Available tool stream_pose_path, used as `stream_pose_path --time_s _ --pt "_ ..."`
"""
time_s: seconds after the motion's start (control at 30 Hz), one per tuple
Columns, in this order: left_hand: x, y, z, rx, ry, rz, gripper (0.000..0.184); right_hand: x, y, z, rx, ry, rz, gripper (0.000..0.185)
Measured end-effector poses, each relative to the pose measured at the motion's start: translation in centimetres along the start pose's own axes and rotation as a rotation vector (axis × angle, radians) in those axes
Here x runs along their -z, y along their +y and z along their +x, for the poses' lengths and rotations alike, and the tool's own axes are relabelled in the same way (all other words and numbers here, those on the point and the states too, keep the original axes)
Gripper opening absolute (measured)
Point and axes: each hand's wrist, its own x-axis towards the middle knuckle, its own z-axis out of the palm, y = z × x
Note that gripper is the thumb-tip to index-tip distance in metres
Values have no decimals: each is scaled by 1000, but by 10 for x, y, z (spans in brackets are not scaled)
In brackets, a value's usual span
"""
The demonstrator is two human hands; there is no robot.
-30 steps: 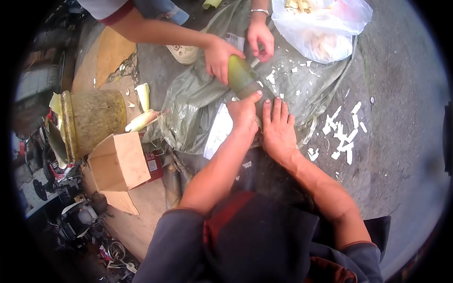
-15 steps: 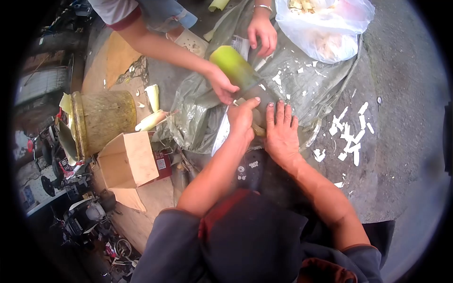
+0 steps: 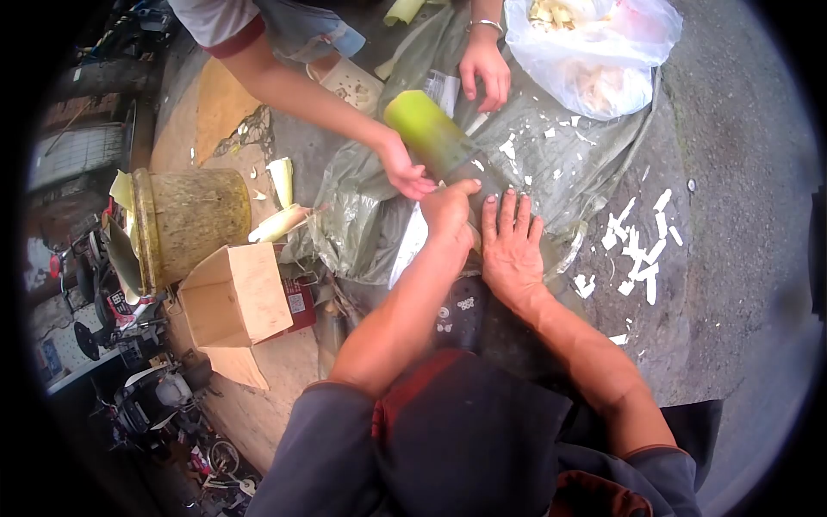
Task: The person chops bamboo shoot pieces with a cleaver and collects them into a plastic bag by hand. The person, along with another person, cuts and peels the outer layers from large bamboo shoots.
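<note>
A thick green cylinder, like a section of bamboo (image 3: pixel 420 123), lies slanted in front of me; its near end fades into blurred grey. My left hand (image 3: pixel 448 214) is closed at its near end, thumb stretched along the top; what the fist grips is hidden. My right hand (image 3: pixel 514 250) lies flat beside it, fingers straight and slightly spread, pressing on the dark surface there. Another person's hand (image 3: pixel 407 172) reaches in from the upper left, very close to my left fist. That person's other hand (image 3: pixel 487 73) hangs beyond the cylinder.
A grey-green plastic sheet (image 3: pixel 345 198) covers the ground beneath. White chips (image 3: pixel 637 258) are scattered at right. A clear plastic bag (image 3: pixel 603 86) holding pale scraps stands at the top. An open cardboard box (image 3: pixel 258 297), dirty yellow bucket (image 3: pixel 194 220) and pale stalk pieces (image 3: pixel 280 181) are at left.
My left hand has shifted slightly up and right, and the brownish piece beneath it is now mostly hidden. The other person's near hand has moved down a little, its fingers more open.
</note>
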Motion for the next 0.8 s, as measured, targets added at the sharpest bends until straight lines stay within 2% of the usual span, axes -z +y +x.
stream_pose_path --time_s 0.13,0.23,0.33,0.43,0.57,0.67,0.77,0.8 --pt "7 -6 15 112 -50 -85 26 0 3 0 -2 -8 4 59" --pt "2 -9 8 -44 -45 -30 28 -3 0 -1 -15 20 28 59" --pt "11 -15 15 -72 -120 -43 21 4 0 0 -28 4 69 61" --pt "2 7 -18 -30 -124 -107 24 5 6 0 -38 -14 116 69" --pt "-9 9 -14 -23 -1 -87 29 4 2 -2 -42 21 111 67" --pt "0 -7 19 -32 -33 -117 31 4 4 -2 -33 24 166 65" --pt "-1 -9 16 -225 -5 -34 30 6 4 -3 -30 39 187 65" --pt "0 -8 19 -187 -18 -41 30 7 4 -1 -25 40 182 65"
